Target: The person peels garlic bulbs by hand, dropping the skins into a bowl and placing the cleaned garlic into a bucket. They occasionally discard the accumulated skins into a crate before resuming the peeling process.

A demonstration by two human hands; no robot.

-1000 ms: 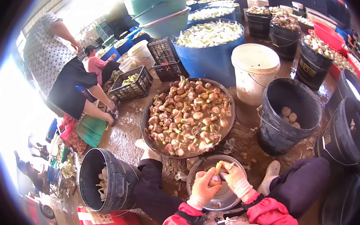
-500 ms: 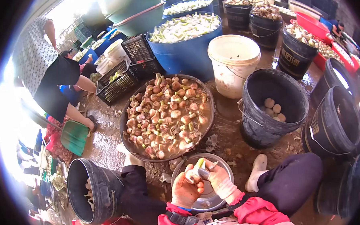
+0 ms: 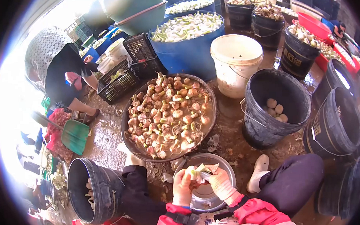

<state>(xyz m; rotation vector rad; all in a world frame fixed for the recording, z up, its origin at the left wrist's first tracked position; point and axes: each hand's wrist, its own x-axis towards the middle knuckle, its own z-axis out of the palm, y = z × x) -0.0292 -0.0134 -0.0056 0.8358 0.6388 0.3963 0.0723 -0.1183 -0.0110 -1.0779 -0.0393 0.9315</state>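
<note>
My left hand [image 3: 183, 187] is closed around a garlic bulb [image 3: 196, 173] with pale, partly bared skin. My right hand [image 3: 222, 184] grips a small knife [image 3: 206, 176], its short metal blade against the bulb; the handle is hidden in the fingers. Both hands are above a metal basin [image 3: 226, 166] between my legs. Just beyond it stands a wide round tub [image 3: 130, 151] of unpeeled garlic bulbs [image 3: 168, 113] in brownish water.
A black bucket [image 3: 277, 106] with several pale round bulbs stands right of the tub, beside a white bucket [image 3: 237, 63]. Another black bucket [image 3: 99, 188] is at my left. A green dustpan [image 3: 75, 136] lies further left. A person [image 3: 62, 73] bends near a black crate [image 3: 116, 85].
The bulb has turned in my left hand, and more of its pale inside shows around the blade. At the left, the other person has gone from standing to bending down.
</note>
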